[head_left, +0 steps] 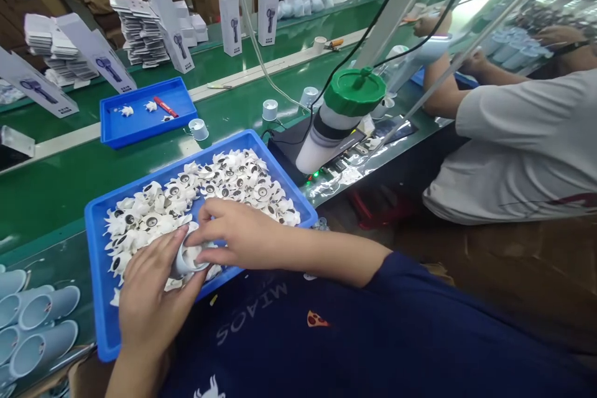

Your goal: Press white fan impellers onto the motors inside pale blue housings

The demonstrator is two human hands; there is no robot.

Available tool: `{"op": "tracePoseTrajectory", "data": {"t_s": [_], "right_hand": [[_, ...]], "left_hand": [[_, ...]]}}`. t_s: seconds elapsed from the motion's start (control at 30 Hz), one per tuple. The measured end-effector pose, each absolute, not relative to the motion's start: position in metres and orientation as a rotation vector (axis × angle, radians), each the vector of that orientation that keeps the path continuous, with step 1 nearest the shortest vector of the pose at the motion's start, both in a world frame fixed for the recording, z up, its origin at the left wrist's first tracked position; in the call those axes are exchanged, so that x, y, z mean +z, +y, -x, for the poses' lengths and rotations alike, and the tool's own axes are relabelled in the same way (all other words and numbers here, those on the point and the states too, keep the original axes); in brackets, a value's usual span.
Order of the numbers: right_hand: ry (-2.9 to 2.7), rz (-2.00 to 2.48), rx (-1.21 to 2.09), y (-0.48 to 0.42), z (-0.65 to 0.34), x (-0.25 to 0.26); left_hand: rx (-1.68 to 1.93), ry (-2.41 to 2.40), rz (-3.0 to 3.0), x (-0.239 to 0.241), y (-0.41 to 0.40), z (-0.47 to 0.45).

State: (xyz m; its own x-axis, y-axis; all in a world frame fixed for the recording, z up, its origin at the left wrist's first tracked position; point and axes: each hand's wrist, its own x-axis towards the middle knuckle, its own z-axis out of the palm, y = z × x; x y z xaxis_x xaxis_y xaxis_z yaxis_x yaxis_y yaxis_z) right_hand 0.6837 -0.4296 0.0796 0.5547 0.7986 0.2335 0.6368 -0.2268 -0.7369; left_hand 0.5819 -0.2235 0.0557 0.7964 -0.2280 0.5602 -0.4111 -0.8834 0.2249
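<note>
A blue tray [100, 298] in front of me holds several small white fan impellers [219, 180]. My left hand [149, 298] grips a pale cylindrical housing [184, 258] over the tray's near edge. My right hand [236, 233] pinches at the open end of that housing, fingers curled on a white impeller piece there. Both hands meet over the tray's front part.
Pale cylindrical housings [37, 317] lie at the left edge. A second blue tray [140, 124] with a red pen sits on the green conveyor [56, 186]. A green-lidded bottle [342, 115] stands to the right. A co-worker in a white shirt [513, 149] sits at right. White product boxes [175, 43] stand behind.
</note>
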Motion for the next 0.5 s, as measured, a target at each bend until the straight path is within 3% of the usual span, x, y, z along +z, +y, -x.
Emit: {"op": "tracePoseTrajectory", "data": {"t_s": [0.27, 0.5], "right_hand": [[-1.055, 1.961, 0.347, -0.426, -0.694, 0.079], [-0.981, 1.749, 0.206, -0.493, -0.695, 0.063]], "left_hand": [[0.764, -0.168, -2.53, 0.04, -0.238, -0.585], [0.607, 0.046, -2.563, 0.042, -0.184, -0.596]]}}
